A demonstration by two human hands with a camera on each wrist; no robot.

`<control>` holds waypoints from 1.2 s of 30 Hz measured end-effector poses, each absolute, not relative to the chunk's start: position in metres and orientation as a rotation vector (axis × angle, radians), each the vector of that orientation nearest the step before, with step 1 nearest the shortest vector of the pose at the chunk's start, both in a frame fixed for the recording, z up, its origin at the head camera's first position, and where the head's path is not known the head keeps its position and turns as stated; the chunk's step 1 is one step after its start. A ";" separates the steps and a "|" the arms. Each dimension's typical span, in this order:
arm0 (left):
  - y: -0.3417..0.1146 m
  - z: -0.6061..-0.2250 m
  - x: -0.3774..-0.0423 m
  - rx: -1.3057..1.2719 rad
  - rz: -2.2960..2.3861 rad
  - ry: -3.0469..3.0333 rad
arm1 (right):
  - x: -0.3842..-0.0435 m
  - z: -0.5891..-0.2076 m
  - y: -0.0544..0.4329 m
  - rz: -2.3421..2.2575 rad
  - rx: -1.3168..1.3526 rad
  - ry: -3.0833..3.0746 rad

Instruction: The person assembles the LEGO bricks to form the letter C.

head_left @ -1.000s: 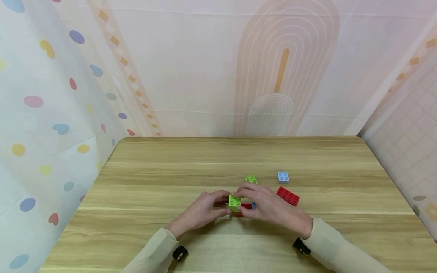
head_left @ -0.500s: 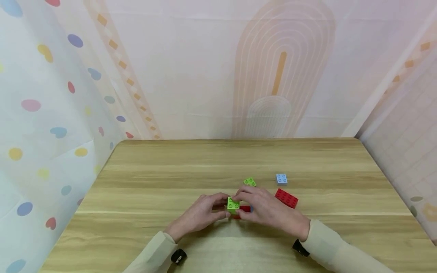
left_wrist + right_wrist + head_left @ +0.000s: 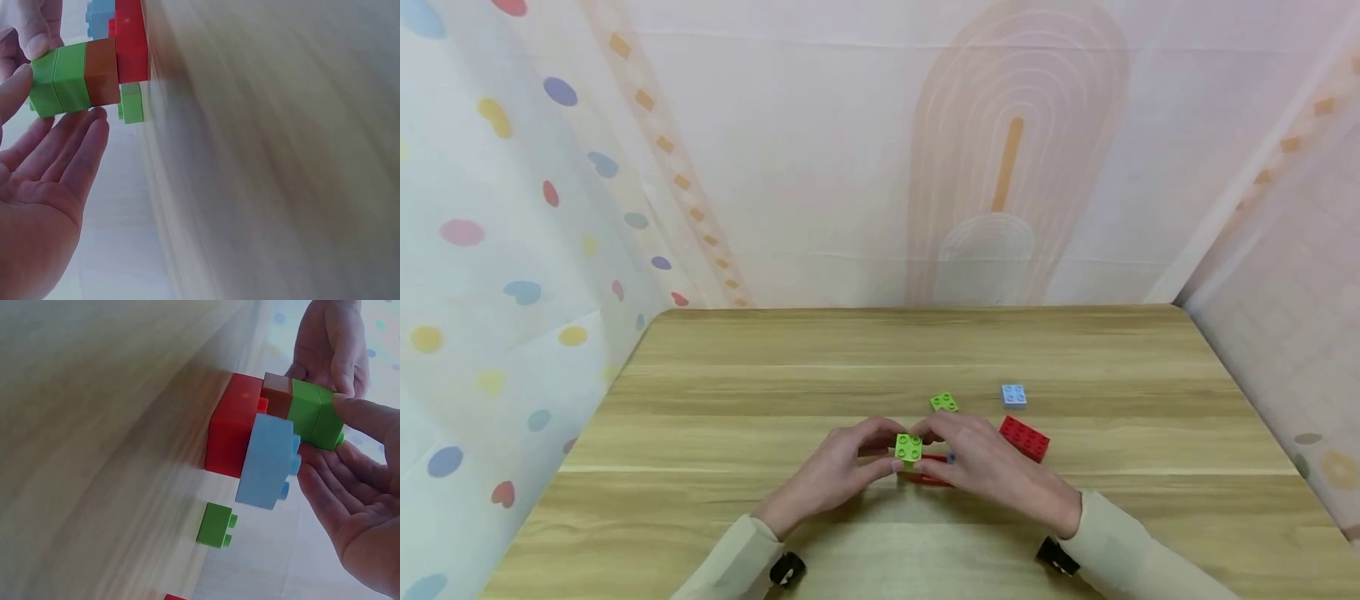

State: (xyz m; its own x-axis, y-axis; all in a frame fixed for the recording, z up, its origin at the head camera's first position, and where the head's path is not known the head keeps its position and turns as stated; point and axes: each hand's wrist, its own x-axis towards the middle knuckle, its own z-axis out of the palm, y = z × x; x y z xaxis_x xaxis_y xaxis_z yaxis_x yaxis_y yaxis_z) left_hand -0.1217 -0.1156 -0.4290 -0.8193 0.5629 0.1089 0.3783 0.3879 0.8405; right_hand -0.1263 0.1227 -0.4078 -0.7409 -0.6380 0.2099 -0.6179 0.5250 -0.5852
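Observation:
On the table stands a stack: a red brick [image 3: 234, 428] at the bottom, a brown brick [image 3: 102, 72] on one end, and two green bricks above it. A light blue brick [image 3: 267, 461] sits on the red brick's other part. My left hand [image 3: 831, 475] pinches the upper green brick [image 3: 908, 447] from the left, thumb in front and fingers behind. From the right, my right hand [image 3: 996, 471] pinches the same green brick between thumb and fingers. The head view shows its studs uncovered, while the hands hide much of the lower stack.
Behind the right hand lies a loose green brick [image 3: 943, 402]. Farther right are a loose light blue brick [image 3: 1013, 395] and a long red brick [image 3: 1025, 438]. The wooden table [image 3: 737, 383] meets patterned cloth at its back and left.
The right fingers have slid back off the green brick's top, so all its studs now show. The left thumb has come in against its front. The stack stays in place.

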 end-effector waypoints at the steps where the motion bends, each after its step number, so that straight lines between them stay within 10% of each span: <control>1: -0.115 -0.428 -0.122 0.842 1.409 2.455 | -0.126 -0.407 0.123 -1.025 -1.105 2.713; 36: -0.107 -0.422 -0.120 0.770 1.331 2.539 | -0.145 -0.405 0.227 -0.958 -0.906 2.969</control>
State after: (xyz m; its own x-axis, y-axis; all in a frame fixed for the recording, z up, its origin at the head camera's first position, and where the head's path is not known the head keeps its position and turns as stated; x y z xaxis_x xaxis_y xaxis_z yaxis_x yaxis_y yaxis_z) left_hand -0.1198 -0.1072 -0.4215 -0.8515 0.5176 0.0836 0.3632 0.4674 0.8060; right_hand -0.1447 0.2268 -0.4054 -0.8391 -0.4769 0.2616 -0.5399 0.6715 -0.5076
